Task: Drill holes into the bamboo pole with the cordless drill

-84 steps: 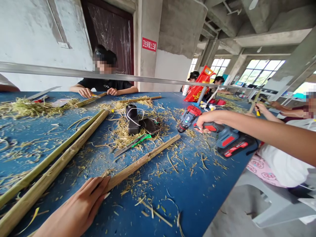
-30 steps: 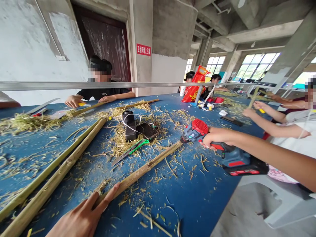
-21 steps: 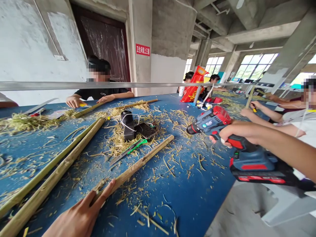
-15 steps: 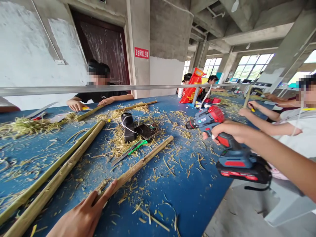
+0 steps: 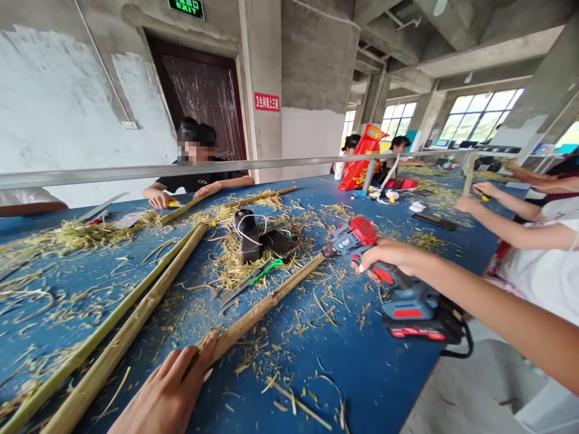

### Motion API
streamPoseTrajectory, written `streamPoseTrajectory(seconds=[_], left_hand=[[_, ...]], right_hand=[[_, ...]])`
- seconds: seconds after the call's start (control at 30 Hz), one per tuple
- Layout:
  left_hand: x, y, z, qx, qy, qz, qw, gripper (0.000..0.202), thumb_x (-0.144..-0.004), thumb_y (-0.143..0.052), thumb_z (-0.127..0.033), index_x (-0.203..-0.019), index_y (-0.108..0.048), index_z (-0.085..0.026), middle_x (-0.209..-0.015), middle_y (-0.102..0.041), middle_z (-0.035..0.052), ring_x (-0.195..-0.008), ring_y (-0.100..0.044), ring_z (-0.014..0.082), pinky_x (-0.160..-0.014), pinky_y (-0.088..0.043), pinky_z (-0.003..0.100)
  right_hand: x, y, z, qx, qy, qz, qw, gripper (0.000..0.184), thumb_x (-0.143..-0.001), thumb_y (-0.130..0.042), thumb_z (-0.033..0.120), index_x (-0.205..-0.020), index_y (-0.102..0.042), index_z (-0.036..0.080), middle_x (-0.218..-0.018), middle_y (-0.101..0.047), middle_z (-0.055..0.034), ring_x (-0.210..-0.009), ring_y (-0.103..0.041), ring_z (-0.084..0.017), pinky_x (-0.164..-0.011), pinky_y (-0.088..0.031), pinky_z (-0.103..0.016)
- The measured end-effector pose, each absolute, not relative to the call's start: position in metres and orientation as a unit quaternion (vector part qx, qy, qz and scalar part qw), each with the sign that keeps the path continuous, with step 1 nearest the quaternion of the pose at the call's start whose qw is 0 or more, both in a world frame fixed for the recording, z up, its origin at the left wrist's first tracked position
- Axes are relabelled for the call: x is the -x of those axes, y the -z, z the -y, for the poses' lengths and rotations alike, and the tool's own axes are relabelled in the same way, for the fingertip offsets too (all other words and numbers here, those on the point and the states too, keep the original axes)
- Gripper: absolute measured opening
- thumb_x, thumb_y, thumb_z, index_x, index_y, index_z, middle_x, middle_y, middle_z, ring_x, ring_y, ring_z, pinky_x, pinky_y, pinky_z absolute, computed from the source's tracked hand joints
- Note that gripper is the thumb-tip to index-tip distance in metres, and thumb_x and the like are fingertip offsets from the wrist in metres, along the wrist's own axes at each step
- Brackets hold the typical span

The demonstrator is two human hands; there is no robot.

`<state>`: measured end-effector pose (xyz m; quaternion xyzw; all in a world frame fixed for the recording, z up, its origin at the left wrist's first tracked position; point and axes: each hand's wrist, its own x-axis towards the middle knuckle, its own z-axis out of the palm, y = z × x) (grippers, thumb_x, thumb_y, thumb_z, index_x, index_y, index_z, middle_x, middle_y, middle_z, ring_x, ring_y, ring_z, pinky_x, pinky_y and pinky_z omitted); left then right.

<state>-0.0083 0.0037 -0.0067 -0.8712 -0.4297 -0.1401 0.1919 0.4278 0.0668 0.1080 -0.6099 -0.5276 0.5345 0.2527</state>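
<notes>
Holding one drill, one stick beside two poles.

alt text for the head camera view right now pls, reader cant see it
A person's right hand holds a red-and-blue cordless drill at the far end of a wooden stick, which the left hand holds over a blue table. Shavings and a green-handled knife lie near the stick; across the table, a co-worker handles another stick.

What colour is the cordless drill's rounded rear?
Red, on the blue cordless drill; best in head view.
</notes>
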Motion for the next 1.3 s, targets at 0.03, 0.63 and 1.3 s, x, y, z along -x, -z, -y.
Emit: streamPoseTrajectory(seconds=[0.03,0.63,1.3], left_hand=[[0.009,0.008,-0.004,0.876,0.128,0.425,0.189,0.053,-0.083,-0.037,-0.019,-0.135,-0.029,-0.027,-0.098,-0.058,0.0025,-0.082,-0.056,0.0121,-0.076,-0.044,0.020],[0.011,0.009,-0.004,0.889,0.102,0.425,0.133,0.063,-0.079,-0.035,-0.008,-0.138,-0.019,-0.025,-0.102,-0.057,0.0040,-0.086,-0.057,0.0134,-0.079,-0.044,0.022],[-0.003,-0.003,0.001,0.865,0.117,0.480,0.086,0.061,-0.077,-0.033,-0.008,-0.134,-0.028,-0.029,-0.099,-0.055,0.0034,-0.083,-0.054,0.0153,-0.077,-0.045,0.025]], right_hand=[[-0.425,-0.109,-0.068,0.609,-0.536,0.529,0.248,0.014,-0.055,-0.058,0.016,-0.069,-0.059,0.013,-0.056,-0.058,-0.0010,-0.043,-0.051,-0.010,-0.042,-0.043,-0.022],[-0.395,-0.116,-0.065,0.616,-0.545,0.548,0.154,0.012,-0.053,-0.054,0.015,-0.065,-0.057,0.013,-0.056,-0.055,0.0007,-0.043,-0.049,-0.009,-0.042,-0.042,-0.021],[-0.369,-0.171,-0.111,0.639,-0.458,0.618,-0.028,0.006,-0.059,-0.059,0.009,-0.055,-0.057,0.012,-0.047,-0.052,-0.0010,-0.038,-0.046,-0.008,-0.038,-0.039,-0.020]])
